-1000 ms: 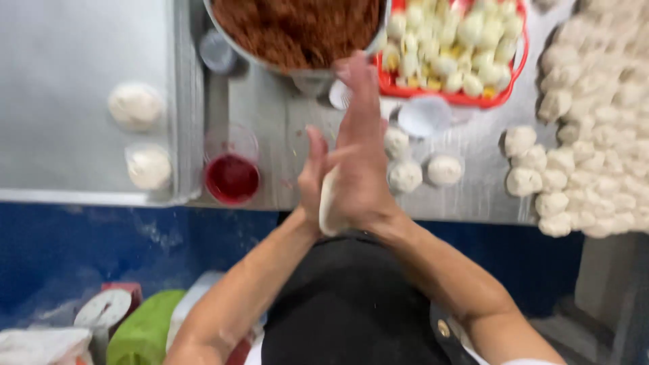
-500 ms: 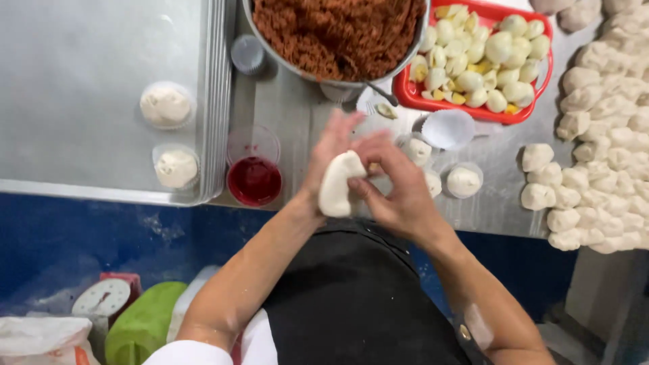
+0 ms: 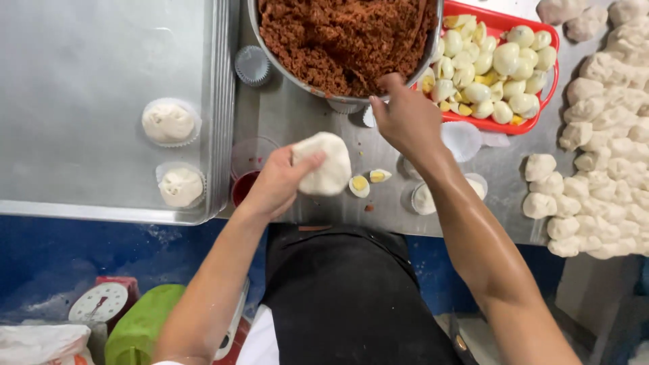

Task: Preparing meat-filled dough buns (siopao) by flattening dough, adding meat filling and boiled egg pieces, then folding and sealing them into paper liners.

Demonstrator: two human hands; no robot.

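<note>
left hand (image 3: 277,186) cupping flattened dough (image 3: 324,164), right hand (image 3: 405,118) at filling bowl (image 3: 291,71)

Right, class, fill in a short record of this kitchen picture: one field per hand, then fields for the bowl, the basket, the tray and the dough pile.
left hand: left hand cups a flattened white dough disc
right hand: right hand reaches to the rim of the large metal bowl of brown minced filling
basket: red plastic basket holding peeled boiled egg pieces
tray: steel baking tray, two filled white buns in paper cups
dough pile: white dough lumps at right on the table
</note>
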